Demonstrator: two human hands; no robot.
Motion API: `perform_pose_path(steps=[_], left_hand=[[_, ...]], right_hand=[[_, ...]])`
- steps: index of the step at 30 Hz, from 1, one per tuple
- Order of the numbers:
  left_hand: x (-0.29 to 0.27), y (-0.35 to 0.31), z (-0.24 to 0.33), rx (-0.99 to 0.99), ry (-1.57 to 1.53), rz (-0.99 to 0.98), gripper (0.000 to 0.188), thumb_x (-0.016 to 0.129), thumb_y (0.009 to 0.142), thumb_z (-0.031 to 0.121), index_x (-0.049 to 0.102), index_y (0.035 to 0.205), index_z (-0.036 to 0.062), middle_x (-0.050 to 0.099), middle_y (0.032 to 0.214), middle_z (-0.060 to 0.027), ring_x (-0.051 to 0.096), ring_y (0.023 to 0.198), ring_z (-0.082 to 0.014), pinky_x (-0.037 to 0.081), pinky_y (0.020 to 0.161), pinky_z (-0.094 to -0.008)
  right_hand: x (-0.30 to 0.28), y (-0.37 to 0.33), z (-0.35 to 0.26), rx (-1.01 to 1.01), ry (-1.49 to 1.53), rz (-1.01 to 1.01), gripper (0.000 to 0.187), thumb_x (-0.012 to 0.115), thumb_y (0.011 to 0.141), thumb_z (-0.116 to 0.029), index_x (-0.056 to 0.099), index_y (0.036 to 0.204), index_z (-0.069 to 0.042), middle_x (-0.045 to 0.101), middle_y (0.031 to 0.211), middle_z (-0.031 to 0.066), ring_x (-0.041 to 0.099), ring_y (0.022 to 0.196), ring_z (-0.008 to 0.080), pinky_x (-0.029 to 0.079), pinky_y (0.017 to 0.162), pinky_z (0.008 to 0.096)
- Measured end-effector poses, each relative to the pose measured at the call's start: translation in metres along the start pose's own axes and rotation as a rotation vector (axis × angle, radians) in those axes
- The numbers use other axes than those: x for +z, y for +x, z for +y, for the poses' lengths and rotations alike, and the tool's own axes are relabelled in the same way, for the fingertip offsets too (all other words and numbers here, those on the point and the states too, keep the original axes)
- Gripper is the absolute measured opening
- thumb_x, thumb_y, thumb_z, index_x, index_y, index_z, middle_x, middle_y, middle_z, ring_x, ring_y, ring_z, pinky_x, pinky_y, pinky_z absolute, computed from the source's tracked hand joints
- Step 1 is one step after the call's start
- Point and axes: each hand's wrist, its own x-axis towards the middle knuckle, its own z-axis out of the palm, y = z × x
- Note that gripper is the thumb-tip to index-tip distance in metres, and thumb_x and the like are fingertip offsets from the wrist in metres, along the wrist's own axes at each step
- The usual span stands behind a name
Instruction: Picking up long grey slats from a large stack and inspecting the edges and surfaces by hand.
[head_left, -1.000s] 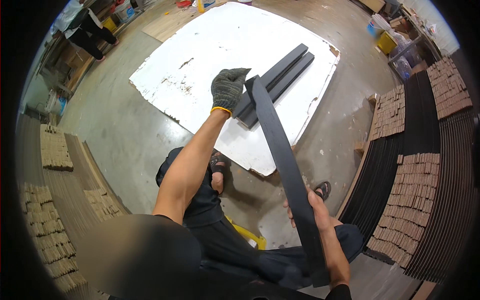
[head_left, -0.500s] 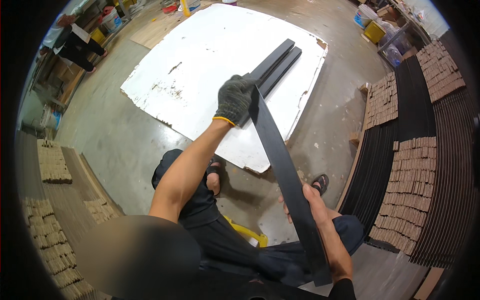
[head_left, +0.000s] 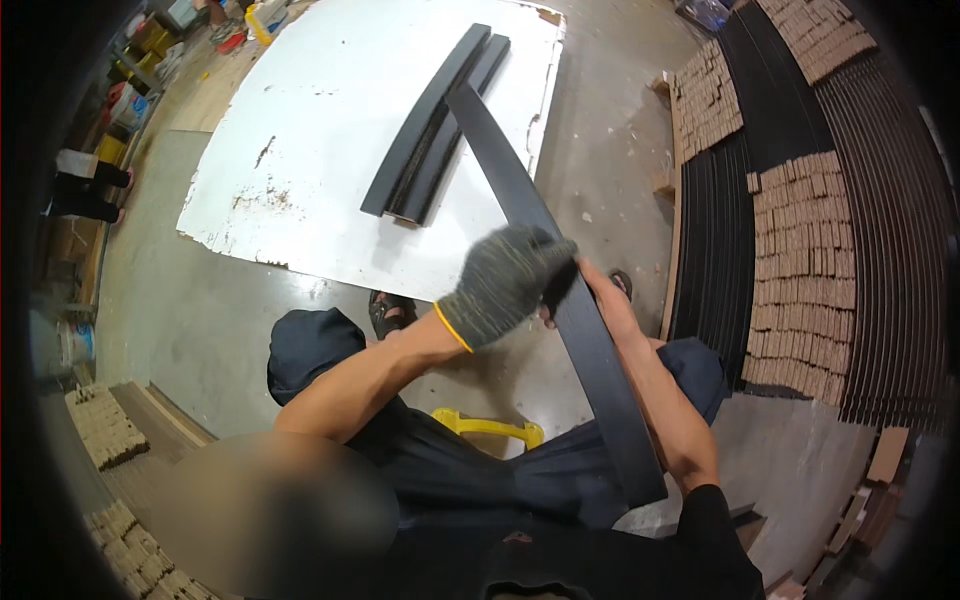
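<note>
A long, flat black board slants from the white sheet down toward my right elbow. Its far end reaches over the sheet, by two other black strips lying side by side there. My left hand, in a dark knitted glove with a yellow cuff, is closed on the board around its middle. My bare right hand holds the same board by its right edge just beside the glove, fingers partly hidden underneath.
The worn white sheet has chipped edges. On the right stand tall stacks of black and brown strips; more brown stacks are at the lower left. A yellow stool-like thing is between my legs. Another person's dark-clothed legs show far left.
My left hand has slid from the board's far end back along it to beside my right hand. The view has shifted, so the two strips on the sheet now show fully.
</note>
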Motion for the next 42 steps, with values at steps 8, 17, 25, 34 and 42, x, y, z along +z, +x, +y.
perform_pose_path(steps=[8, 17, 25, 34, 42], left_hand=[[0.013, 0.009, -0.034, -0.107, 0.067, 0.169, 0.025, 0.066, 0.09, 0.007, 0.076, 0.112, 0.0134, 0.071, 0.093, -0.011, 0.07, 0.083, -0.029, 0.057, 0.072, -0.0394], [0.027, -0.006, 0.025, -0.024, 0.027, -0.025, 0.041, 0.07, 0.08, 0.004, 0.074, 0.119, 0.0146, 0.071, 0.094, -0.0105, 0.07, 0.081, -0.0304, 0.057, 0.07, -0.0399], [0.033, -0.066, 0.079, 0.327, -0.182, -0.182, 0.054, 0.075, 0.074, 0.01, 0.068, 0.127, 0.0121, 0.07, 0.109, -0.0119, 0.069, 0.089, -0.0317, 0.056, 0.071, -0.045], [0.006, -0.027, 0.062, 0.073, -0.131, -0.053, 0.047, 0.074, 0.078, 0.002, 0.073, 0.123, 0.014, 0.068, 0.091, -0.0092, 0.066, 0.077, -0.0268, 0.057, 0.069, -0.0385], [0.023, -0.029, 0.06, 0.104, -0.065, -0.107, 0.04, 0.071, 0.083, 0.005, 0.073, 0.123, 0.0121, 0.069, 0.096, -0.0103, 0.068, 0.083, -0.0267, 0.057, 0.069, -0.0366]], right_hand=[[0.029, -0.008, -0.01, -0.068, 0.03, 0.143, 0.058, 0.036, 0.111, -0.049, 0.064, 0.127, -0.001, 0.072, 0.101, 0.0087, 0.067, 0.084, 0.0133, 0.055, 0.074, 0.0276], [0.028, 0.013, -0.017, -0.08, 0.317, 0.33, 0.056, 0.037, 0.111, -0.046, 0.065, 0.125, 0.0, 0.07, 0.098, 0.0088, 0.067, 0.086, 0.0169, 0.056, 0.079, 0.0331], [0.005, 0.013, -0.03, -0.279, 0.245, 0.226, 0.052, 0.032, 0.113, -0.042, 0.058, 0.133, -0.001, 0.068, 0.113, 0.013, 0.064, 0.089, 0.0191, 0.058, 0.087, 0.0352], [-0.001, 0.018, -0.047, -0.43, 0.177, 0.163, 0.051, 0.028, 0.114, -0.039, 0.058, 0.133, -0.002, 0.067, 0.113, 0.0123, 0.064, 0.088, 0.0194, 0.058, 0.082, 0.0341], [-0.009, 0.031, -0.046, -0.433, -0.016, 0.155, 0.054, 0.026, 0.114, -0.041, 0.061, 0.129, -0.003, 0.068, 0.112, 0.0116, 0.064, 0.088, 0.0178, 0.057, 0.085, 0.0342]])
